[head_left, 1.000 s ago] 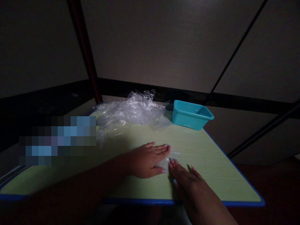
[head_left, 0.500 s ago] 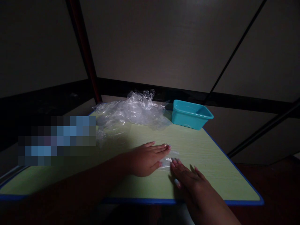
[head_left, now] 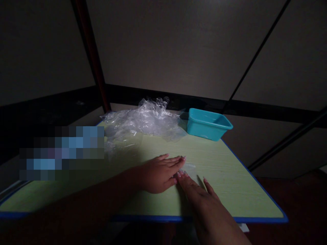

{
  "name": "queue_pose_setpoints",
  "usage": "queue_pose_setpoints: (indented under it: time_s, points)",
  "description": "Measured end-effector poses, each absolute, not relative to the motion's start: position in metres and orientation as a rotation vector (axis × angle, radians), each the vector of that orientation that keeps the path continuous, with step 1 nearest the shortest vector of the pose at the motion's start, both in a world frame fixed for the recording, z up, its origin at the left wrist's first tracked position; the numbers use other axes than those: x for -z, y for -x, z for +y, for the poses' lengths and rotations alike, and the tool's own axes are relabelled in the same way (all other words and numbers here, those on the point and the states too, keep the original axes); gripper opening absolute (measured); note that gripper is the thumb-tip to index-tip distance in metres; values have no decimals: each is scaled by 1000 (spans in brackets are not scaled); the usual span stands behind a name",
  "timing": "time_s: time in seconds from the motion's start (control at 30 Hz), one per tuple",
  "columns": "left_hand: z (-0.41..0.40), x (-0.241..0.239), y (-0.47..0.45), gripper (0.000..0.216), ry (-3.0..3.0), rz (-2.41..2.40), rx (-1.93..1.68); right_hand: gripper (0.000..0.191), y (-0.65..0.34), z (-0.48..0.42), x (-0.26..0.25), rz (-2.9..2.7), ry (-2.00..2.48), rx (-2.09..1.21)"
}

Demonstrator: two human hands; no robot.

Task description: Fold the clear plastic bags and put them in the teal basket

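My left hand (head_left: 160, 173) lies flat, palm down, with its fingers stretched out over a small piece of thin clear plastic (head_left: 189, 166). Most of that plastic is hidden beneath the hands; only a shiny strip shows past the fingertips. From the lower right comes my right hand (head_left: 200, 197), its fingers extended and their tips on the plastic, beside the left thumb and fingers. Farther back rests a loose heap of clear, crinkled plastic gloves (head_left: 148, 119), with finger shapes showing at its top.
A turquoise plastic basin (head_left: 208, 126) stands at the table's far right corner. The light green table (head_left: 230, 185) has a blue edge. A blurred, pixelated bluish patch (head_left: 68, 146) covers the left side. Dark panelled walls stand behind the table.
My right hand has slid left and slightly up, bringing its fingertips up to my left hand and covering more of the plastic. The left hand has hardly moved.
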State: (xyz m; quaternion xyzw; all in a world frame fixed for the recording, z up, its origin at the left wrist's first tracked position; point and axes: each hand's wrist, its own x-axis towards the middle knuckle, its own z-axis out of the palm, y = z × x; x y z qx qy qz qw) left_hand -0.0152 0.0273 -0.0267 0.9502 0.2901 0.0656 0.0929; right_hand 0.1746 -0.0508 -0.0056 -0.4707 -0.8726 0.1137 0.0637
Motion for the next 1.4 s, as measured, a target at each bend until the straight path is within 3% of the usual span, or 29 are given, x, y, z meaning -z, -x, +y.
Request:
queue_pose_setpoints:
  time_s: [0.2,0.53,0.73,1.07,1.2,1.27,1.4]
  points:
    - [27,26,15,65,-2801,861,-205,81,-178,-49,10,-2629,1457,-321]
    - [27,25,16,64,-2751,840,-227,50,-187,-46,14,-2594,1553,-248]
    - [29,20,19,65,-2678,828,-299,47,-188,-46,15,-2598,1554,-246]
    - [40,15,29,51,-2765,1054,-627,48,-195,-48,15,-2523,1570,-183]
    - [41,10,26,25,-2640,1453,-882,53,-178,-44,17,-2377,1630,-74]
    - [42,8,26,14,-2571,1659,-868,56,-165,-41,19,-2359,1634,-76]
    - [41,9,29,16,-2534,1766,-695,59,-144,-37,23,-2391,1608,-143]
